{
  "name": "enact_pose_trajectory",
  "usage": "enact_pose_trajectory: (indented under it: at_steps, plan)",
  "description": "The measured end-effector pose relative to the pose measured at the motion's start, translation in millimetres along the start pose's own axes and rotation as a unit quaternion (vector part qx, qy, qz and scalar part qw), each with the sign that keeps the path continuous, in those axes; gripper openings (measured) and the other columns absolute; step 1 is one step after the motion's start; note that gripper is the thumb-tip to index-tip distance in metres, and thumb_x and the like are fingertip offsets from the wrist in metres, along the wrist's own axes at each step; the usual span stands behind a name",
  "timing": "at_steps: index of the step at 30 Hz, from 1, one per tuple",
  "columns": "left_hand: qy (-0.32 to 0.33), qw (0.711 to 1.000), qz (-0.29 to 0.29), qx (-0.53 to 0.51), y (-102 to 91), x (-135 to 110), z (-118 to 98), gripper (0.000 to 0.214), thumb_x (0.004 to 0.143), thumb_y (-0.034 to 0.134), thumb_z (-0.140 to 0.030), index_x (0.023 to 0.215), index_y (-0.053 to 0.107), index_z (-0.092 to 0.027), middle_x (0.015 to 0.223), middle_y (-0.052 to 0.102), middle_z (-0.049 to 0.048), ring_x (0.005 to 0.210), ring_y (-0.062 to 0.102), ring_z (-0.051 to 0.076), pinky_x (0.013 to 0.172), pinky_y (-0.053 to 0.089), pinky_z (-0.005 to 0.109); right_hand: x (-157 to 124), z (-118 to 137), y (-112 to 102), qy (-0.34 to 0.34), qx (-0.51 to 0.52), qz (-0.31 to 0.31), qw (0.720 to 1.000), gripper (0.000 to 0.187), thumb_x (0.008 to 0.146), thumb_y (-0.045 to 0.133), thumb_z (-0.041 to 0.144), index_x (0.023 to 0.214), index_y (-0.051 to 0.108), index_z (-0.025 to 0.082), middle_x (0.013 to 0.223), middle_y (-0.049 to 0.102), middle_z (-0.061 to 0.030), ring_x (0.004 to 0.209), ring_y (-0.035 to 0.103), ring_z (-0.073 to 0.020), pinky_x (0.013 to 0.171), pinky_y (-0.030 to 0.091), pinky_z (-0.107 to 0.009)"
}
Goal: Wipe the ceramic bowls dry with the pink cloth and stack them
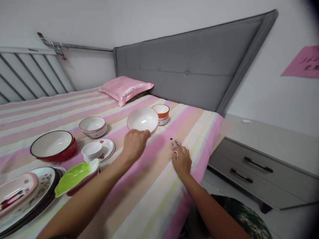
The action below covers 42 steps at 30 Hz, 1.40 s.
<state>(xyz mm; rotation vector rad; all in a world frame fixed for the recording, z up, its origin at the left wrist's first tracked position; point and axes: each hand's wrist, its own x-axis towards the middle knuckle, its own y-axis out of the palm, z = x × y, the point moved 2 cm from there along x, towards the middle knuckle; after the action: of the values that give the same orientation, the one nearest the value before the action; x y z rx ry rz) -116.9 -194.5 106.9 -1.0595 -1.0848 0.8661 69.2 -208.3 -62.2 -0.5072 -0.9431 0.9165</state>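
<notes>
My left hand is closed on the near rim of a white bowl with a pink edge, tilted so its inside faces me. Just behind that bowl, to the right, is a small stack of bowls, the top one orange outside. My right hand has its fingers curled over a small whitish thing with dark marks on the striped bedspread. Its kind is unclear because the fingers cover part of it. Left of my left hand are pink-rimmed bowls and small white dishes on flowered plates.
Red bowls, a green leaf-shaped dish and stacked plates with an oval pink-rimmed dish fill the left side. A pink pillow lies by the grey headboard. A grey drawer cabinet stands at right.
</notes>
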Motion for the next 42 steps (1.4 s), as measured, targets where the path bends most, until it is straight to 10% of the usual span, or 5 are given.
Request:
enact_pose_trajectory:
  at_steps: [13,20,24,29,42]
  plan:
    - [0.069,0.993,0.079,-0.053,58.5,-101,-33,0.024,0.079,0.050,-0.003,0.073,0.068,-0.018,0.065,0.071,0.0114,0.066,0.069,0.026,0.076,0.049,0.039,-2,3,-5,0.015,0.048,0.008,0.999,0.024,0.082,0.048,0.011,0.094,0.066,0.023,0.100,0.059,-0.0064,0.094,0.046,-0.0223,0.072,0.035,-0.031]
    - [0.044,0.988,-0.032,-0.143,81.7,-119,-25,0.038,0.087,0.054,-0.028,0.124,0.055,-0.017,0.138,0.052,0.0169,0.136,0.038,0.032,0.108,0.034,0.052,1,2,-6,0.068,0.137,0.015,0.988,0.027,0.076,0.050,0.010,0.090,0.068,0.023,0.100,0.059,-0.0063,0.097,0.047,-0.0223,0.078,0.037,-0.031]
    - [-0.073,0.941,-0.148,-0.296,89.1,-128,-6,0.067,0.086,0.055,-0.044,0.142,0.032,-0.015,0.152,0.031,0.0206,0.142,0.025,0.032,0.112,0.028,0.055,14,-3,-5,0.152,0.230,0.005,0.961,0.021,0.073,0.051,0.017,0.085,0.068,0.020,0.093,0.061,-0.0064,0.089,0.053,-0.0220,0.076,0.041,-0.031]
    - [-0.296,0.827,-0.031,-0.477,109.5,-134,12,0.078,0.088,0.045,-0.057,0.149,0.020,-0.016,0.156,0.022,0.0181,0.143,0.024,0.032,0.113,0.026,0.056,36,7,-6,0.241,0.369,0.040,0.897,0.036,0.077,0.044,0.035,0.102,0.060,0.016,0.071,0.061,-0.0027,0.062,0.059,-0.0180,0.054,0.045,-0.027]
    - [-0.243,0.801,0.011,-0.547,126.8,-132,20,0.063,0.088,0.046,-0.054,0.144,0.038,-0.025,0.152,0.037,0.0077,0.141,0.030,0.028,0.114,0.025,0.051,18,59,32,0.220,0.382,0.219,0.870,0.028,0.061,0.063,0.022,0.089,0.070,0.023,0.086,0.071,-0.0007,0.080,0.064,-0.0200,0.069,0.048,-0.028]
